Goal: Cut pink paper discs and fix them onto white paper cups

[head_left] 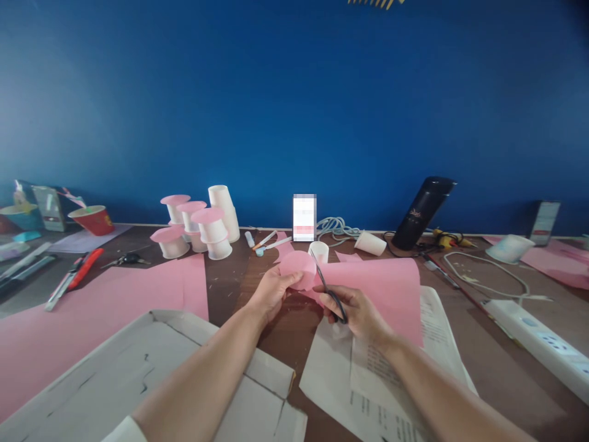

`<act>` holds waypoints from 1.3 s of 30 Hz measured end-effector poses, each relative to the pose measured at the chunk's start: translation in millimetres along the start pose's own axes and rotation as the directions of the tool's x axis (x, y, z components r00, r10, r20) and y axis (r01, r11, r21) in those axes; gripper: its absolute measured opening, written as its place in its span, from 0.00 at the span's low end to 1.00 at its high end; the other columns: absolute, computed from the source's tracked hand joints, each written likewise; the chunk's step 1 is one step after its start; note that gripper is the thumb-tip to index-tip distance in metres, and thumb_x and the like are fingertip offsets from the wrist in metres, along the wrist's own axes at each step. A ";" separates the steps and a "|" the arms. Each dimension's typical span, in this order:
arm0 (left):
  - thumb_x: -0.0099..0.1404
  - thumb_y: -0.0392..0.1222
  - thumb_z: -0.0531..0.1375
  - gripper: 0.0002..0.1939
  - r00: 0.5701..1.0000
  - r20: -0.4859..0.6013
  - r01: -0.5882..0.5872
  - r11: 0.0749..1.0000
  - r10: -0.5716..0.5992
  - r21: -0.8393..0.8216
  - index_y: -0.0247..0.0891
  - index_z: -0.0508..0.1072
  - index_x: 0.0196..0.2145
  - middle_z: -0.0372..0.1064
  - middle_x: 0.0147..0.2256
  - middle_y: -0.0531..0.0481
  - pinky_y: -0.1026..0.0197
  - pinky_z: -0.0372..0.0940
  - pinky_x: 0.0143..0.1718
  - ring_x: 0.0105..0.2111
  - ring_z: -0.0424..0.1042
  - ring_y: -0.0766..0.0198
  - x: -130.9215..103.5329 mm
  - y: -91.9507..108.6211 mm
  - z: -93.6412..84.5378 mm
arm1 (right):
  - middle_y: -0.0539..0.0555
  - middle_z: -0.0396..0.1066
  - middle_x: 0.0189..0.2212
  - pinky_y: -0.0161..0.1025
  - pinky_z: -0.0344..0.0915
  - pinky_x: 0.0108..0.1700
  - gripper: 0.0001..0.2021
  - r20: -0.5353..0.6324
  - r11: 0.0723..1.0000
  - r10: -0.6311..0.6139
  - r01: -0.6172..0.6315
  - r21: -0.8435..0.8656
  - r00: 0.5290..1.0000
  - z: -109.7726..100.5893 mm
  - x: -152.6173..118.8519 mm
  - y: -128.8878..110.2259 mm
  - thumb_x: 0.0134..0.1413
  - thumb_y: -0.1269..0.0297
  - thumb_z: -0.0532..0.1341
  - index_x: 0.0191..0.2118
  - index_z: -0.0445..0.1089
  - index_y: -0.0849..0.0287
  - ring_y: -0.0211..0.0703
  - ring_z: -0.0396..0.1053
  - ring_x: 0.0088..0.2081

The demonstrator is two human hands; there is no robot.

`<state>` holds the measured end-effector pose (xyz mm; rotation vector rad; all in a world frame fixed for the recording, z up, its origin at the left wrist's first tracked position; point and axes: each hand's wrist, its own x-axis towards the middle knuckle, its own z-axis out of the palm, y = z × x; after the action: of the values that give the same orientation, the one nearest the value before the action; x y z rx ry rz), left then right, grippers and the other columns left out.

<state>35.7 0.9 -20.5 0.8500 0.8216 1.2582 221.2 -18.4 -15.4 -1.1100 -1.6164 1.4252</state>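
Left hand (pixel 272 290): thumb and fingers pinched on pink disc (pixel 291 264), held above bench (pixel 280 331). Right hand (pixel 356 314): fingers curled round black handles of scissors (pixel 339 307); blades at disc's right edge. Cup (pixel 319 252) just behind. Room: curled pink sheet (pixel 381 285) borders right hand; bench strip shows between cardboard (pixel 105 380) and papers (pixel 331 374).

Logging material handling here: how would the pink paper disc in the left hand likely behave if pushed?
The pink disc is probably very light, since it looks like thin paper. It may bend, as the left hand pinches only its lower part. Its unsupported top looks flat, suggesting slight stiffness.
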 end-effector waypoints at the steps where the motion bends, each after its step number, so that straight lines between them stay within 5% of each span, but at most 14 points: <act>1: 0.48 0.42 0.70 0.19 1.000 -0.004 -0.001 1.000 0.001 -0.001 0.30 0.75 0.37 0.76 0.30 0.43 0.58 0.68 0.36 0.29 0.74 0.59 0.4 -0.2 -0.3 | 0.48 0.63 0.20 0.35 0.55 0.24 0.27 -0.001 1.000 0.002 -0.002 -0.003 1.000 0.1 -0.3 -1.0 0.49 0.45 0.63 0.45 0.73 0.64 0.35 0.60 0.22; 22: 0.50 0.41 0.68 0.18 0.999 -0.024 0.028 0.999 -0.028 -0.020 0.29 0.73 0.38 0.75 0.29 0.43 0.57 0.68 0.29 0.26 0.73 0.59 -0.2 1.8 -0.5 | 0.48 0.64 0.20 0.35 0.56 0.25 0.23 -0.031 1.000 -0.025 0.026 0.011 0.999 -1.1 2.7 7.4 0.52 0.49 0.62 0.45 0.72 0.64 0.34 0.60 0.22; 31: 0.49 0.36 0.69 0.14 0.981 -0.194 -0.044 0.975 0.001 -0.218 0.34 0.73 0.35 0.75 0.33 0.49 0.64 0.65 0.35 0.33 0.72 0.66 6.2 0.8 -4.2 | 0.47 0.64 0.19 0.34 0.54 0.23 0.22 -0.037 0.999 -0.002 0.004 0.032 0.999 0.3 4.8 10.3 0.51 0.48 0.63 0.43 0.72 0.63 0.33 0.59 0.20; 39: 0.51 0.37 0.68 0.12 0.991 -0.134 -0.054 0.984 0.031 -0.172 0.33 0.74 0.34 0.74 0.31 0.49 0.63 0.65 0.35 0.31 0.72 0.66 5.1 0.2 -3.5 | 0.48 0.64 0.21 0.34 0.56 0.25 0.22 -0.005 1.000 -0.019 0.019 0.022 1.000 1.4 2.0 5.6 0.52 0.48 0.62 0.43 0.72 0.64 0.34 0.60 0.22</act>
<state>33.2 6.3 -22.2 0.6512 0.7862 1.4136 220.0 -17.0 -21.2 -1.0824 -1.6005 1.4237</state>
